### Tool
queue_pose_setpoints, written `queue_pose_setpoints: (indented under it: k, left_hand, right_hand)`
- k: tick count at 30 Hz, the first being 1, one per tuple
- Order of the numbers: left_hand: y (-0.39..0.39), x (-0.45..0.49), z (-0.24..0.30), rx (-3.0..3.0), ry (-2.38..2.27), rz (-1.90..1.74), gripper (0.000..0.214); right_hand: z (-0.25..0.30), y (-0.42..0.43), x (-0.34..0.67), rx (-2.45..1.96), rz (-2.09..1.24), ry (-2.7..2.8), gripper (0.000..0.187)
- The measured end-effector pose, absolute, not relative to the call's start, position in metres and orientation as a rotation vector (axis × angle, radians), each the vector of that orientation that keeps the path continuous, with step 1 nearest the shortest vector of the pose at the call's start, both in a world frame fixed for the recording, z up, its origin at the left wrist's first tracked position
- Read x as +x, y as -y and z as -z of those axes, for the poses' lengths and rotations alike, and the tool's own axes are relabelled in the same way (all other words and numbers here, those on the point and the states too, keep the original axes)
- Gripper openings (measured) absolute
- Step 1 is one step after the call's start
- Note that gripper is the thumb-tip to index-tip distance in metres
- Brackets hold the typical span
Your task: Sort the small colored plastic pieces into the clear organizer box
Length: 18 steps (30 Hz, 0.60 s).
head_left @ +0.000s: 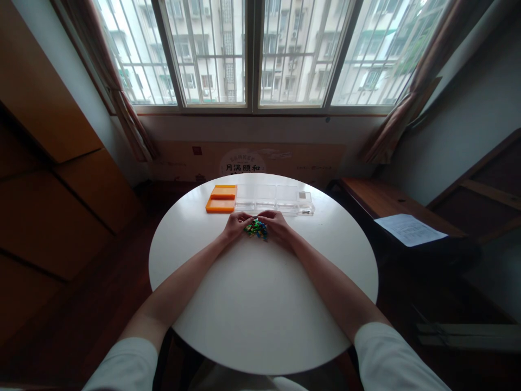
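A small heap of tiny coloured pieces [256, 229], green, blue and yellow, lies on the round white table [260, 304]. My left hand [236, 224] and my right hand [277, 224] rest on either side of the heap with curled fingers that meet over its far edge. Whether the fingertips pinch a piece is too small to make out. Just beyond the hands stands a clear plastic box [273, 199] with several compartments. An orange lid or tray [221, 199] lies at its left end.
A wooden bench [380, 202] with a sheet of paper [408, 228] stands to the right of the table. Brown cabinets [52, 179] line the left wall. A barred window [252, 51] with curtains is behind the table.
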State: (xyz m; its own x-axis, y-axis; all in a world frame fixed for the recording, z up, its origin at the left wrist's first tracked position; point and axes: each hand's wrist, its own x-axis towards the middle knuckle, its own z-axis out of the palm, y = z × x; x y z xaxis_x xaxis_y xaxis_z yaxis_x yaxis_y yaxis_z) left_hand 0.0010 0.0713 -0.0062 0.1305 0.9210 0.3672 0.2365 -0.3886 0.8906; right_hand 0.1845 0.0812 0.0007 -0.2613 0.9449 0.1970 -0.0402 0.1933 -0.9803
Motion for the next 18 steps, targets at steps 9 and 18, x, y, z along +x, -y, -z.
queue_pose_setpoints:
  k: [9,18]
  left_hand:
    - [-0.0745,0.0004,0.0104,1.748,-1.113,-1.297,0.035]
    - [-0.0759,0.0001,0.0118,1.753,-1.104,-1.312,0.033]
  right_hand:
    - [-0.0025,-0.0794,0.1836,-0.89,-1.263,1.473,0.029]
    - [-0.0041,-0.0796,0.1826,-0.894,-1.277,1.455,0.028]
